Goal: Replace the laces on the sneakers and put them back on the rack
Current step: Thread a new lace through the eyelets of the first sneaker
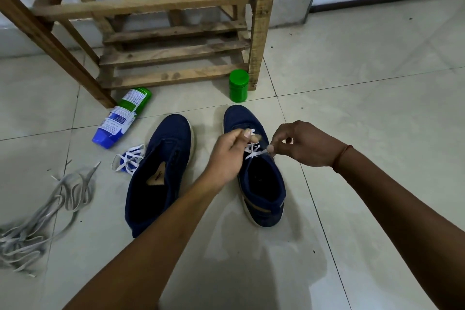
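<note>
A tangle of grey flat laces [37,221] lies on the pale tiled floor [364,133] at the near left. Two navy canvas sneakers [161,171] stand side by side; over the right-side one [261,194] the left hand [226,153] and right hand [299,145] each pinch an end of the white lace [253,152] threaded through its eyelets, fingers narrow. A spare white lace bundle [129,161] sits just beside the left-side shoe. Beyond lie a toppled blue-and-green bottle [120,116] and an upright green jar [238,85], both by the wooden slatted rack [176,33].
</note>
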